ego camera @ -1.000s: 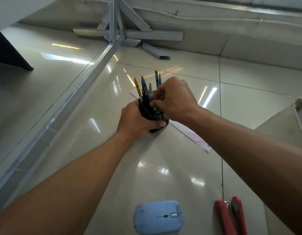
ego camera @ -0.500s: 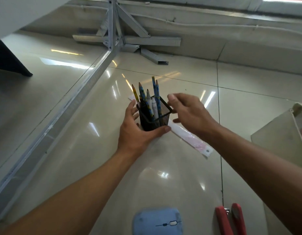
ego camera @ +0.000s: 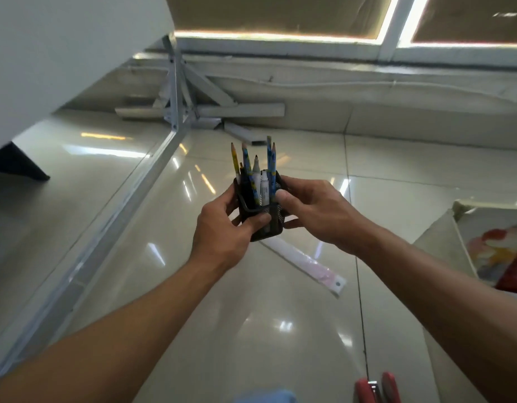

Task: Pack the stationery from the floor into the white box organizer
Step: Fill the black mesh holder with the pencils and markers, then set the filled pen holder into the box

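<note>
black mesh pen cup (ego camera: 261, 219) stuffed with pencils (ego camera: 271, 158), gripped by left hand (ego camera: 222, 228) and right hand (ego camera: 315, 213), ruler (ego camera: 303, 264) left on floor

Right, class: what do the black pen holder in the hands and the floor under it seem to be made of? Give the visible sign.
Pen holder: probably thin black metal mesh, matt. Its wall shows a fine perforated grid under a solid rim.
Floor: likely glazed or polished tile, high gloss. It mirrors the lights sharply and has thin joint lines.
</note>
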Available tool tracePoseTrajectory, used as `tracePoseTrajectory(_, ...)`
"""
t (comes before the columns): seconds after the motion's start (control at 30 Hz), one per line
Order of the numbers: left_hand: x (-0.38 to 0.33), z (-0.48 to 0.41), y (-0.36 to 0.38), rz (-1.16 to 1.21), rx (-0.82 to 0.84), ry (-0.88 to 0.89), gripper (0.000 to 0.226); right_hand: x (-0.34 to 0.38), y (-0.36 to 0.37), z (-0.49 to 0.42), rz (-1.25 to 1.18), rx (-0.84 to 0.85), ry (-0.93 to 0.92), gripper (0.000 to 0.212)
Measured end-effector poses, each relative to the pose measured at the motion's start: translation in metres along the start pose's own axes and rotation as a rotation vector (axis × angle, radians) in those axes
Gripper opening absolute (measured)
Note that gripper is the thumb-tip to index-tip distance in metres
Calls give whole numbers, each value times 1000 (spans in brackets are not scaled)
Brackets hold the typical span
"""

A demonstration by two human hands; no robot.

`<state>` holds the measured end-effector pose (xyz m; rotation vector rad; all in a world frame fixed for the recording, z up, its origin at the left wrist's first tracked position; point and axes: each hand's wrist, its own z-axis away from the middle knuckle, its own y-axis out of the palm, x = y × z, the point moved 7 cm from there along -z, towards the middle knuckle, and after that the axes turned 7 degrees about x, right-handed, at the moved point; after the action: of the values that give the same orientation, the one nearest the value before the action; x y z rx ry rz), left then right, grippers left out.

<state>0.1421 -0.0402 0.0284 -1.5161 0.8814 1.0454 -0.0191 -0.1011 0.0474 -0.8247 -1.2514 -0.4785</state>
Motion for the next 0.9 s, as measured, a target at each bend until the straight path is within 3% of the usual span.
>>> tracePoseTrajectory(0.17, -46, -31, 18, -10, 215, 41, 65, 20, -46, 16, 95, 39, 1, 59)
tracePoseTrajectory(0.33, -76, -40, 54, -25, 369, 57, 63, 12, -78, 36, 212, -101, 101, 57)
tracePoseTrajectory(0.57, -122, -40, 99, -36, 484, 113, 53, 28, -122, 82, 322, -207, 81, 49)
tracePoseTrajectory(0.73, -183, -39, 150, -91, 652, 235, 48, 52, -174, 146, 379, -343, 37, 48)
tracePoseTrajectory(0.9, -225, -21, 226, -99, 813, 289, 44, 36, -219, 229, 356, -552, 151, 49)
